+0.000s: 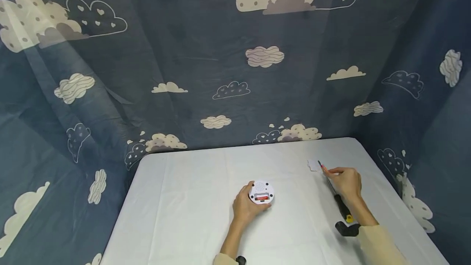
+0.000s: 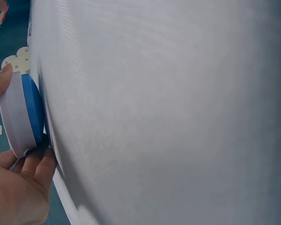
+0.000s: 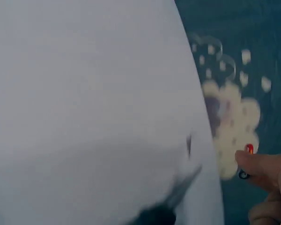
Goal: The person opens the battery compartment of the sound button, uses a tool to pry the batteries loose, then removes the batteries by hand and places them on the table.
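Observation:
My left hand (image 1: 245, 205) grips a round white device (image 1: 266, 186) by its rim, its back turned up with an open battery compartment. One red battery (image 1: 261, 198) lies in that compartment. The left wrist view shows the device's blue face (image 2: 33, 110) angled toward the table, between thumb and fingers. On the right, my right hand (image 1: 345, 183) pinches a small red and black battery (image 3: 249, 148) between thumb and fingertips, above the table. Beneath this hand lies a screwdriver (image 1: 343, 207) with a black and yellow handle, blurred in the right wrist view.
A small white flat piece (image 1: 313, 166) lies on the white-covered table (image 1: 191, 199) near the right hand. Dark cloud-patterned cloth (image 1: 206, 64) hangs behind and at both sides. A small dark object (image 3: 189, 146) near the screwdriver tip is too blurred to identify.

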